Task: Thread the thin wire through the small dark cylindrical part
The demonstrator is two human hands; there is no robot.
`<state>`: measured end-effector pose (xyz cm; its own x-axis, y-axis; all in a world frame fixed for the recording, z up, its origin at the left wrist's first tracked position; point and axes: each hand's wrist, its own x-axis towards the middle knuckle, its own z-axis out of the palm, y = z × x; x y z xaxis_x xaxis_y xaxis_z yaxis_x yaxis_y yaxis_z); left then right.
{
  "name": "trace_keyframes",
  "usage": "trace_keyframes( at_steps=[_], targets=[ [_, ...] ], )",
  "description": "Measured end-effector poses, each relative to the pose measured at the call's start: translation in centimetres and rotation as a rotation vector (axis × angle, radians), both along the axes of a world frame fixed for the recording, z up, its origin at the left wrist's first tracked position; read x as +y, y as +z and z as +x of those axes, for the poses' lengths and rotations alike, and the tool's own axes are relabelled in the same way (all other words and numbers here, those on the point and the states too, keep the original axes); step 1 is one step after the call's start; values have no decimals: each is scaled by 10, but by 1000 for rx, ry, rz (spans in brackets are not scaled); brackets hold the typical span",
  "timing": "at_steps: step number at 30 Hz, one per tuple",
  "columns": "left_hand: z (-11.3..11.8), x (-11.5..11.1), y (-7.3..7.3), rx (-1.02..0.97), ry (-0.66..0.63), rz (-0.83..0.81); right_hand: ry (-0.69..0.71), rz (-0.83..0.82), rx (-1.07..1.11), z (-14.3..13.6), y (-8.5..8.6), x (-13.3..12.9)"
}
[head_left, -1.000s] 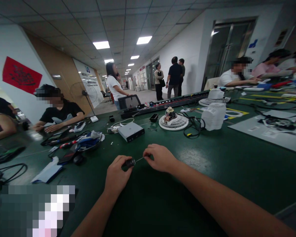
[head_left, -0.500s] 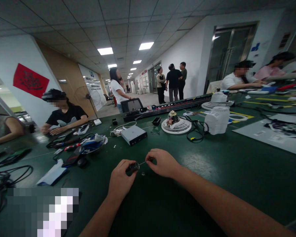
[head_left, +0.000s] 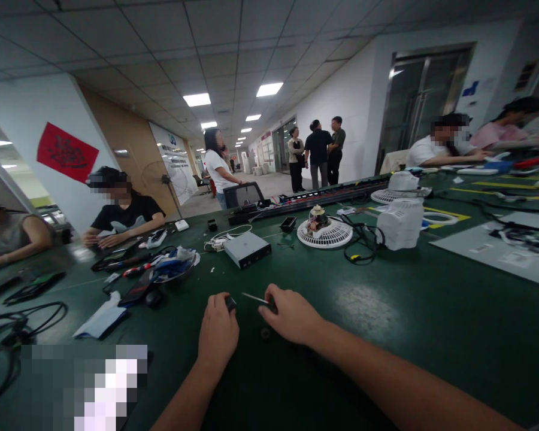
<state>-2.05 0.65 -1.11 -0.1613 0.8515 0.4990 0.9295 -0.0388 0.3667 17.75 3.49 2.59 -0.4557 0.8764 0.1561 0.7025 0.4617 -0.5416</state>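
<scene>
Just parted thin, silver metal-shafted tool (head_left: 255, 298) pinched in right hand (head_left: 295, 315) from short black cylinder (head_left: 230, 303) gripped in left hand (head_left: 218, 327), apparently freeing dark round piece (head_left: 265, 333) beside right fingertips.

Under the left hand (head_left: 218, 332) and right hand (head_left: 293, 314), the green table (head_left: 363, 305) looks smooth and faintly glossy, with a pale sheen to the right hand's right. The thin shaft (head_left: 253, 297) held by the right hand looks like smooth, bright metal; the left hand's dark piece (head_left: 230, 303) could be plastic or metal. Beyond the hands, the drive box (head_left: 247, 245) has a matt grey metal top. Farther right, the fan grille (head_left: 339, 235) and housing (head_left: 399, 226) look like white plastic. Left of the left hand lies crumpled blue cloth (head_left: 173, 264).
</scene>
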Motion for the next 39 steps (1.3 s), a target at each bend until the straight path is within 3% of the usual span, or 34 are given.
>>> trace_keyframes(
  at_steps=[5, 9, 13, 20, 25, 34, 39],
  targets=[
    [-5, 4, -9, -2, 34, -9, 32, -81, -146, -4, -3, -5],
    [-7, 4, -8, -8, 11, 9, 58, -171, -116, 1, -9, 6],
    [-2, 2, 0, -77, -86, -21, 24, -166, 19, 7, -12, 19],
    [17, -7, 15, -199, -342, -97, 16, -188, 476, 8, -11, 29],
    [24, -13, 18, -208, -431, -126, 40, -164, 549, 3, -15, 25],
    [16, -8, 13, -136, -250, -148, -150, 47, 73, 9, -12, 28],
    [14, -7, 11, -133, -183, -165, -21, -5, 92, 3, -17, 26]
  ],
)
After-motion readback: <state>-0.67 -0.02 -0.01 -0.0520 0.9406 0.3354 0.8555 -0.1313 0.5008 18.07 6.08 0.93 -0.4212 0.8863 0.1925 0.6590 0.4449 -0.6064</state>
